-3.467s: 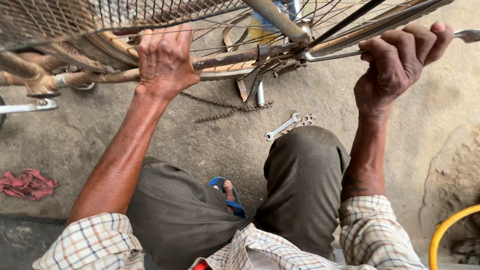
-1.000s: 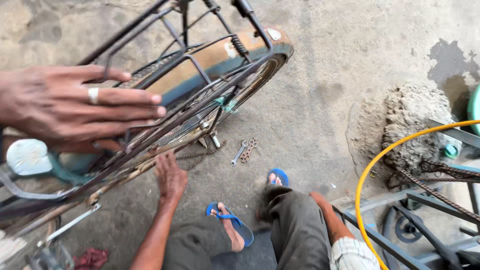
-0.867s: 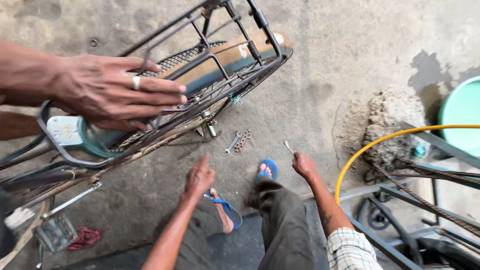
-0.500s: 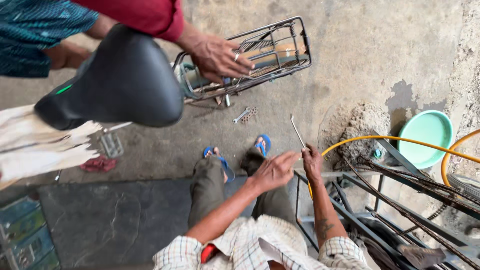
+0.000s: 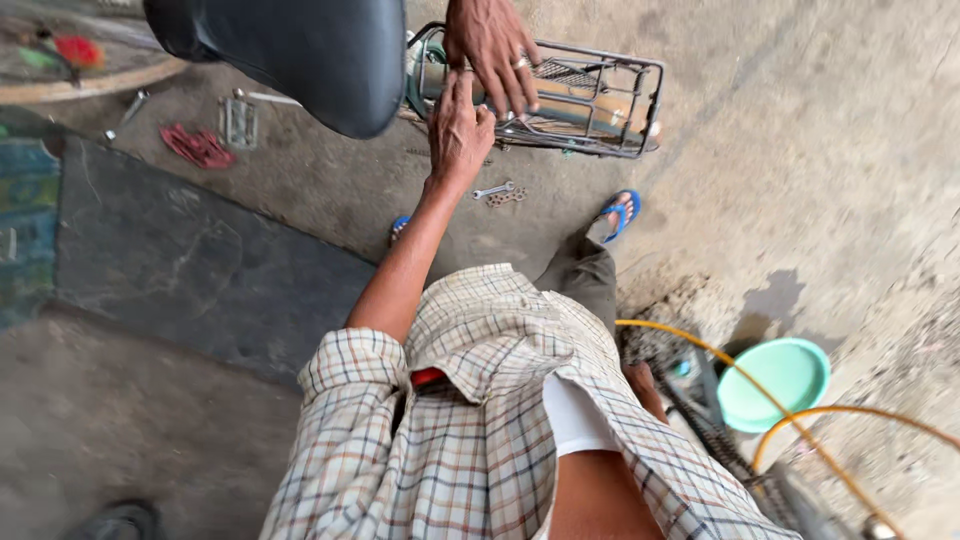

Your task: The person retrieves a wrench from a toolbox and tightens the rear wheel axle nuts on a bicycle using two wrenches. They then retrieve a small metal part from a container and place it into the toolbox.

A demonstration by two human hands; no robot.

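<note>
At upper centre, the left hand (image 5: 458, 128) rests with loosely curled fingers on the bicycle's rear rack (image 5: 590, 95), seemingly gripping nothing; a co-worker's hand (image 5: 492, 45) overlaps it.

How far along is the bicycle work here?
Seemingly done: the bicycle stands with its saddle on top and its rear rack level. In hand: the person's left hand rests at the rack's front, beside another person's hand on it. Left: a wrench and small metal parts lie on the ground, so refitting or tidying may remain.
</note>
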